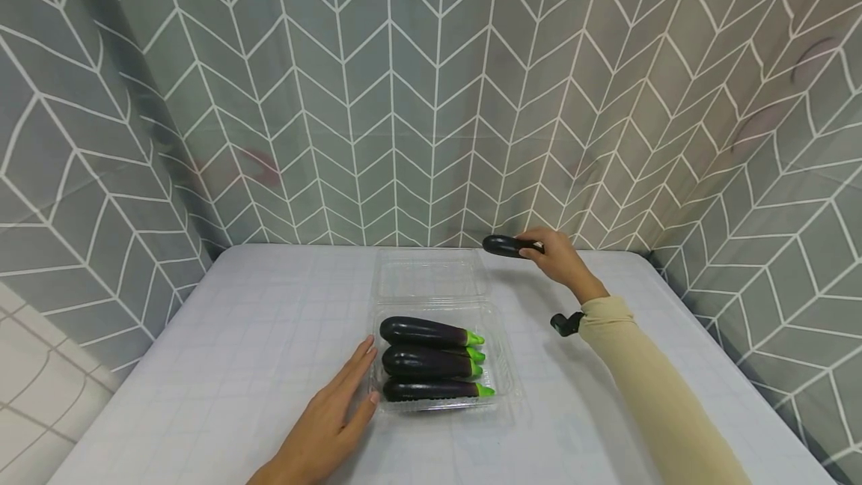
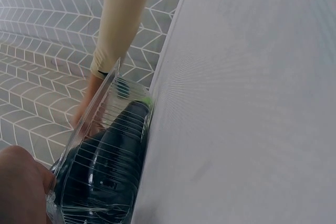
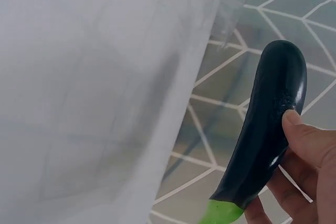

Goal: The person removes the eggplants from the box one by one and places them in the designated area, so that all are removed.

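Observation:
My right hand (image 1: 555, 257) grips a dark purple eggplant (image 1: 503, 246) above the far right of the table. In the right wrist view, the thumb presses on the side of that eggplant (image 3: 268, 124), and its green stem end points down. A clear plastic clamshell box (image 1: 501, 343) stands with its lid (image 1: 431, 275) laid back behind it. Several eggplants (image 1: 427, 362) lie side by side in the box, green stems to the right. My left hand (image 1: 330, 418) rests at the box's left side with fingers extended, fingertips right at the rim.
A white cloth covers the table (image 1: 256, 320). Grey curtains (image 1: 417, 96) with a white chevron pattern hang behind and at both sides. A small black device (image 1: 566, 324) sits at the right sleeve's cuff. White floor tiles (image 1: 40, 365) show at the lower left.

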The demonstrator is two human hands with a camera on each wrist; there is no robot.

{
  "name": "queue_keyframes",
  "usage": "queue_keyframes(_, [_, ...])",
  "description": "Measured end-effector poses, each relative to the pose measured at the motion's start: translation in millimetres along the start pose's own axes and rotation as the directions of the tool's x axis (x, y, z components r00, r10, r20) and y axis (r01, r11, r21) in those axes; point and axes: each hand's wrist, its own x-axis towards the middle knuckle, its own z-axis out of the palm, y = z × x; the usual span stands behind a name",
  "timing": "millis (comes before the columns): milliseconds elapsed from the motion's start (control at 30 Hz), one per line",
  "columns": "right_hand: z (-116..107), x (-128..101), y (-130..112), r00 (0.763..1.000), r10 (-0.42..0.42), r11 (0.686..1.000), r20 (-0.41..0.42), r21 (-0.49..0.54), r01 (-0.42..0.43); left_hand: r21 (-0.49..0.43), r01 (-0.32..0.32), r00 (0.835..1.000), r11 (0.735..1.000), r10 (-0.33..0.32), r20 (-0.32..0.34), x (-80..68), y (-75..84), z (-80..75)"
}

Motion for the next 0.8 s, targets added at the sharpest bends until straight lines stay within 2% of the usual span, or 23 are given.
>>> queue_keyframes(267, [8, -1, 15, 0.999, 0.026, 0.999, 0.022, -0.032, -0.025, -0.006, 0.001, 1.000, 1.000, -0.001, 0.013, -0.4, -0.4, -1.1])
queue_keyframes(533, [19, -2, 26, 1.000, 0.017, 0.999, -0.005, -0.032, -0.017, -0.003, 0.004, 1.000, 1.000, -0.004, 0.017, 0.3, -2.6, -1.2])
queue_keyframes(800, [27, -5, 32, 0.998, 0.055, 0.998, 0.028, -0.043, -0.054, 0.018, 0.005, 1.000, 1.000, -0.005, 0.015, -0.8, -4.5, -1.0])
